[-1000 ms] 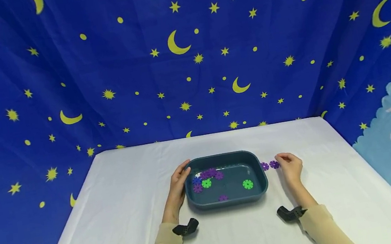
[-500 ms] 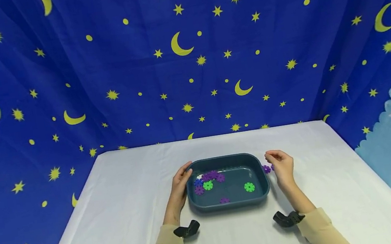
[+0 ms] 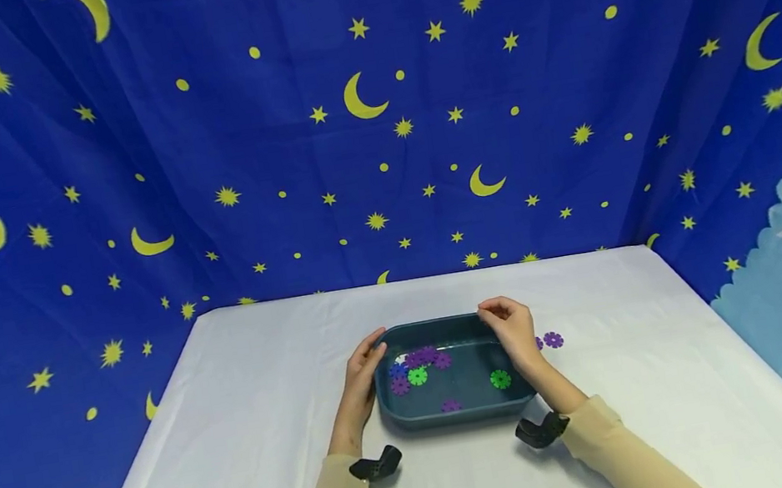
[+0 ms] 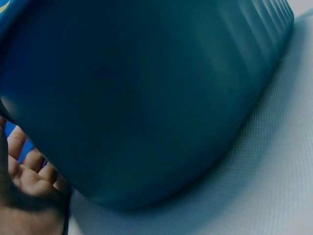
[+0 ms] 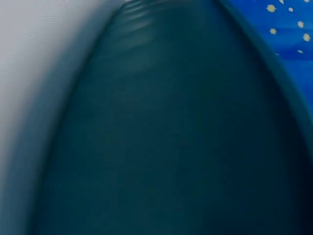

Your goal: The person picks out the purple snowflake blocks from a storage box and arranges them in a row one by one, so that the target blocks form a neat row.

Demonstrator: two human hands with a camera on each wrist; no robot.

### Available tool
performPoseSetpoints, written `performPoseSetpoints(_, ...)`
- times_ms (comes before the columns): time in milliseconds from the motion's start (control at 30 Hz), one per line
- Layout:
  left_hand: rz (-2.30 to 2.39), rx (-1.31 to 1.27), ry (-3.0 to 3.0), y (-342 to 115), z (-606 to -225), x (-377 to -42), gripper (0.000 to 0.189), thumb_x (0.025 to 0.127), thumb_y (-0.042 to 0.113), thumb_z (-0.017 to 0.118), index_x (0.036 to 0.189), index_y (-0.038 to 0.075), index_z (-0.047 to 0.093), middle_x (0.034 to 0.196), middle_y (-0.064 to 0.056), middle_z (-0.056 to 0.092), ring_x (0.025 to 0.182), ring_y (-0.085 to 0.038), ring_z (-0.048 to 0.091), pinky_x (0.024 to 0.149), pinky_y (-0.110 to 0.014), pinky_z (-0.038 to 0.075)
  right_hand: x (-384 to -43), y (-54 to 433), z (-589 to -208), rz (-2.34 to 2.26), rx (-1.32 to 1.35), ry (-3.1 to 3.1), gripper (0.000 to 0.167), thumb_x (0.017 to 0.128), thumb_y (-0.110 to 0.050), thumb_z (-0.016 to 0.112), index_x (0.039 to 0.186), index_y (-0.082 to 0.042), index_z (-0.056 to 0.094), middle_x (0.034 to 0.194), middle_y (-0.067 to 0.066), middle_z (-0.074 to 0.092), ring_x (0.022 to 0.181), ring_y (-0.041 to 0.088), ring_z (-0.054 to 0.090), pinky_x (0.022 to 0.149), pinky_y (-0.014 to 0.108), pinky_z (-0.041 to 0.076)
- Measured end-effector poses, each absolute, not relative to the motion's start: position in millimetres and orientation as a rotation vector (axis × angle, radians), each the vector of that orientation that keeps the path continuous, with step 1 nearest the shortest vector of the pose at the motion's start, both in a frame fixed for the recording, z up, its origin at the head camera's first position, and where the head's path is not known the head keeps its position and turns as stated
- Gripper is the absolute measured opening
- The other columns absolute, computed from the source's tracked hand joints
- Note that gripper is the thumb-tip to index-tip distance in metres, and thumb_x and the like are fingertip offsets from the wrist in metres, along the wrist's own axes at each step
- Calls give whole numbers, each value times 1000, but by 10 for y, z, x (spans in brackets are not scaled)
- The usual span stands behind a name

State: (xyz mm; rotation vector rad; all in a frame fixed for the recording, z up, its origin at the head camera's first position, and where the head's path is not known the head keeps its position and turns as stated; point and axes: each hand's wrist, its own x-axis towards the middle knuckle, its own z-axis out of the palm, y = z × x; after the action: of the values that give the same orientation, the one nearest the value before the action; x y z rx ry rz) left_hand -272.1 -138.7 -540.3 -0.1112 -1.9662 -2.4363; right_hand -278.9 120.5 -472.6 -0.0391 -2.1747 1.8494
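Note:
A dark teal basin (image 3: 455, 417) sits on the white table. My left hand (image 3: 359, 373) grips its left end, thumb at the rim; in the left wrist view the curled fingers (image 4: 34, 169) show beside the basin wall. My right hand (image 3: 514, 333) is over the basin's right part, thumb and fingertips drawn together near the far rim; I cannot tell whether they pinch anything. Inside lie notched plastic snowflake discs: several purple ones (image 3: 426, 355) bunched at the left, a green disc (image 3: 417, 376) among them, a blue disc (image 3: 398, 370), and another green disc (image 3: 500, 379) at the right.
Two purple discs (image 3: 553, 339) lie on the table right of the basin, one partly behind the right hand. Black wrist cameras (image 3: 377, 464) sit on both wrists. A blue curtain (image 3: 377, 153) with yellow moons and stars stands behind the white table (image 3: 260, 432).
My right hand has moved left, from beside the purple discs on the table to over the basin's right part. My left hand stays on the basin, and the discs inside look the same.

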Motion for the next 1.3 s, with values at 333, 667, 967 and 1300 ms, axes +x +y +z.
performPoseSetpoints(333,-2479,-85,-1936,-1387,-5394,-2719,45,97,18,55,137,1,48,114,6,61,104,-10,54,86,-18,46,-2916,877,-4763,1963,62,-2221,15,83,4,64,94,15,65,79,11,68,65,3,58,65,21,52)
performPoseSetpoints(667,-2444,-101,-1960,-1382,-5378,-2717,47,96,21,56,138,1,47,128,-5,55,107,-11,51,88,-18,43,-2913,787,-4866,1908,123,-2335,11,81,6,68,91,11,68,87,22,69,68,2,59,66,15,48)
performPoseSetpoints(967,-2544,-78,-1875,-1384,-5387,-2715,47,96,16,57,138,-1,46,109,-2,61,97,-13,58,79,-20,49,-2881,754,-4971,1693,312,-2525,17,71,12,73,88,7,71,88,23,71,80,30,70,70,29,56)
performPoseSetpoints(1300,-2525,-58,-1900,-1381,-5381,-2715,45,97,16,55,138,1,47,110,3,61,99,-12,57,81,-20,48,-2854,768,-4985,1826,257,-2622,33,68,15,74,100,15,66,99,30,68,92,39,67,75,35,57)
